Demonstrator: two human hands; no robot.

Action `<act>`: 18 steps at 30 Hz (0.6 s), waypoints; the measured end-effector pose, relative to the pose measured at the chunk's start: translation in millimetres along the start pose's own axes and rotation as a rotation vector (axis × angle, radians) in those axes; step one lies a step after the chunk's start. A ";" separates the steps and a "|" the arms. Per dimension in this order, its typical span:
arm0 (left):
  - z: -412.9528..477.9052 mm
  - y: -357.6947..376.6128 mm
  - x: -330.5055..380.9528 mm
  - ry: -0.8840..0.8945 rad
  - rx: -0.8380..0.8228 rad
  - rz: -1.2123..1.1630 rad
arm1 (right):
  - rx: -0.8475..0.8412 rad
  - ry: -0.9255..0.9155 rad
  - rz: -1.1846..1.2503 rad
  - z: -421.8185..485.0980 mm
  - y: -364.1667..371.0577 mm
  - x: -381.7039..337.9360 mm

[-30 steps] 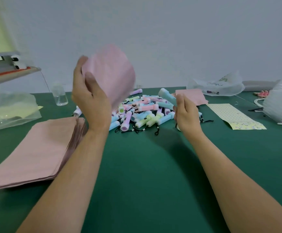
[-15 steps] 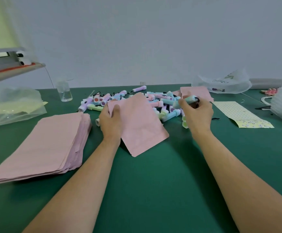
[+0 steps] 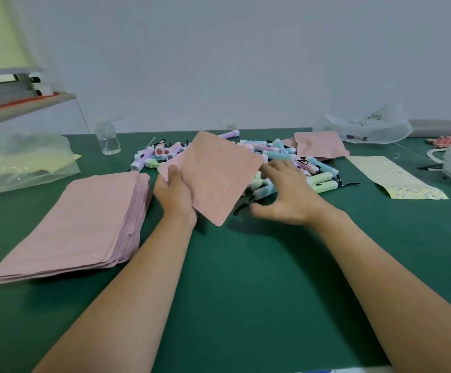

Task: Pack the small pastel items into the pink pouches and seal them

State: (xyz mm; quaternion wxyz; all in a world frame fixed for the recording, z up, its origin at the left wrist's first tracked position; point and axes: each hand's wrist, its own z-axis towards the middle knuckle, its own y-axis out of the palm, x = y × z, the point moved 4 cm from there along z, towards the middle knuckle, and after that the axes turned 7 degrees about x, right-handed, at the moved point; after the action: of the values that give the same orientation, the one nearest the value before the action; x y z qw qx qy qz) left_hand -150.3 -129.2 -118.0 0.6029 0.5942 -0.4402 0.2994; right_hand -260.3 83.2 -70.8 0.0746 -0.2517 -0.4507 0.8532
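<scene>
Head camera view: a pink pouch [image 3: 213, 176] is being held tilted just above the green table [image 3: 246, 278] by the left hand [image 3: 177, 196], the thumb being pressed on the pouch's near left edge while the other fingers are being hidden beneath it. The right hand [image 3: 286, 195] is being held open, fingers spread and nothing gripped, fingertips just beside the pouch's right corner, over the pile of pastel items [image 3: 281, 154]. A stack of pouches [image 3: 84, 219] is lying to the left.
</scene>
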 end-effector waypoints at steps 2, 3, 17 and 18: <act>2.4 -2.8 -1.0 -0.014 0.054 -0.048 | -0.129 -0.025 0.155 -2.4 6.2 -11.4; 3.1 -3.7 -1.0 -0.010 0.073 -0.066 | -0.164 -0.021 0.325 -3.3 9.0 -16.7; -12.1 5.5 11.6 0.154 -0.172 -0.024 | 0.357 0.200 0.834 6.4 -4.3 -7.2; -16.1 6.2 15.1 0.266 -0.170 0.062 | 0.457 0.203 0.826 6.2 -8.9 -5.6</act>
State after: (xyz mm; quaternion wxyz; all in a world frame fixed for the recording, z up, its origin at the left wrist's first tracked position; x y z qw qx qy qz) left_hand -146.4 -115.2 -100.3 0.6946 0.4822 -0.3982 0.3556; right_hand -259.4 81.8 -58.7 -0.1735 -0.4686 -0.1044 0.8599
